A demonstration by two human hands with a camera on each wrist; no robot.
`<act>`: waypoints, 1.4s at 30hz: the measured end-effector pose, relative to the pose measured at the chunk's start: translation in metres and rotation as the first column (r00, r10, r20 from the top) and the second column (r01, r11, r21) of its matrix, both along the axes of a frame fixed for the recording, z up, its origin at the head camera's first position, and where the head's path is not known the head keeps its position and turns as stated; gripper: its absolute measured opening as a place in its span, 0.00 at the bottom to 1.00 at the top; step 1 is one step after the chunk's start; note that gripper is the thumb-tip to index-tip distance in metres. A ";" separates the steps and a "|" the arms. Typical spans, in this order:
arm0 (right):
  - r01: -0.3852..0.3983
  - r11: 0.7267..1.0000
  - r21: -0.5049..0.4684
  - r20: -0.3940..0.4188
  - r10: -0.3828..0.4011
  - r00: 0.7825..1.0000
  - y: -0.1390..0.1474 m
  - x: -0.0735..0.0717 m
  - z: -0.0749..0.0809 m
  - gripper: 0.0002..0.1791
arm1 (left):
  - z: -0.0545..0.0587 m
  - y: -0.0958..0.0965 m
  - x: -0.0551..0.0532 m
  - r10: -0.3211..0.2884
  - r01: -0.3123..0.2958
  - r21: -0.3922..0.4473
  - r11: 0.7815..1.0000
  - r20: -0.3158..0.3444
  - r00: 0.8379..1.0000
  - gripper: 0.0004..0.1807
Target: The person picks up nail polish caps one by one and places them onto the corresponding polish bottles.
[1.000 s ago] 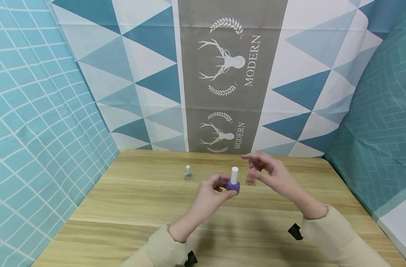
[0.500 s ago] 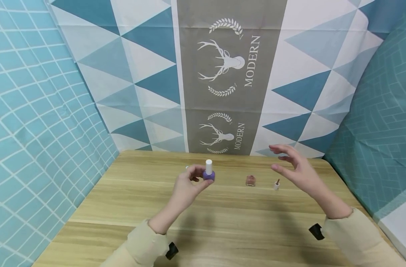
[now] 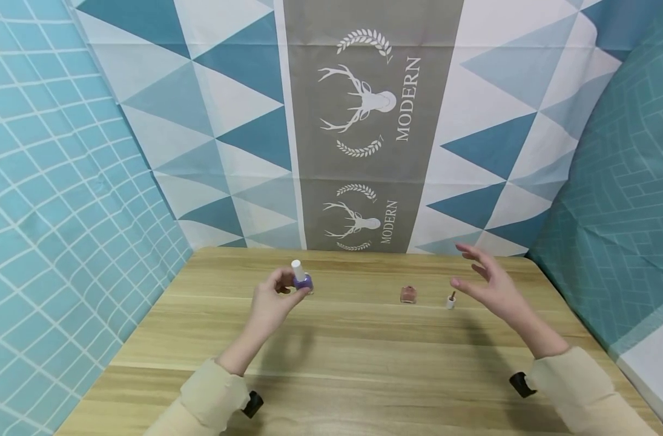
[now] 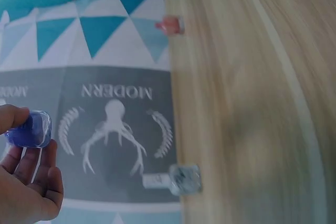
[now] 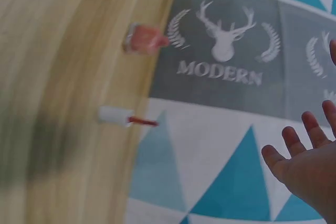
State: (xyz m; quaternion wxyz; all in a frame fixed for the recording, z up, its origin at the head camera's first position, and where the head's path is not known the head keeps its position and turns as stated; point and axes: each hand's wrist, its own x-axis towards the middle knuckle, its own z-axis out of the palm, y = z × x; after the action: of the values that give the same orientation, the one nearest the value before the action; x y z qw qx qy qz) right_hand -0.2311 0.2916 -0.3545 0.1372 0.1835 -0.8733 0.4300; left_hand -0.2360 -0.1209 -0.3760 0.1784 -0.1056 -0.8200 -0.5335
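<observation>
Pinching the purple bottle [image 3: 304, 280] by its body

Left of centre in the head view, the purple bottle looks to be off the tabletop [image 3: 358, 351], its white cap [image 3: 298, 270] leaning toward the upper left. The left hand [image 3: 271, 298] has its thumb and fingers closed on the squat body. The right hand [image 3: 493, 286], right of centre, holds nothing; its fingers are spread and slightly bent, near the upturned brush cap [image 3: 451, 301] and well apart from the uncapped pink bottle [image 3: 408, 295].

Handling should be easy by weight: it is probably light, stiff and thick-walled. Smooth glass could slip, and a hard knock might chip or crack it. The low, broad body seems the best hold for steadying or setting it down, thumb opposite fingers; the tall cap suits a separate twisting grip.

The colour is strong violet, with a clear glass edge showing in the left wrist view. That view also shows a clear bottle [image 4: 185, 180] at bottom centre. The cap is plain white, slim and straight-sided; any label is too small to read.
</observation>
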 end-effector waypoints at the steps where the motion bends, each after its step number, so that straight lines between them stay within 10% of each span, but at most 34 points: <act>1: 0.006 1.000 -0.006 0.010 -0.006 1.000 0.002 -0.002 -0.004 0.41 | -0.002 -0.003 -0.002 0.009 -0.009 -0.004 1.000 0.006 1.000 0.16; 21: 0.034 0.997 -0.066 0.135 -0.025 0.991 0.037 -0.027 -0.072 0.52 | -0.050 -0.052 -0.039 0.125 -0.101 -0.154 0.983 0.153 0.980 0.18; 42: -0.065 0.989 0.131 0.277 0.027 0.960 0.054 -0.053 -0.108 0.36 | -0.078 -0.073 -0.056 0.122 -0.076 -0.134 0.988 0.376 0.919 0.23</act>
State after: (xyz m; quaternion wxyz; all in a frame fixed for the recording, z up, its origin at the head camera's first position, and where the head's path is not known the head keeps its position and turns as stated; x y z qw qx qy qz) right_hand -0.2840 0.3454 -0.4623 -0.0084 0.1515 -0.9072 0.3924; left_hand -0.2920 -0.1943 -0.4544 0.0351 0.0319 -0.8730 -0.4853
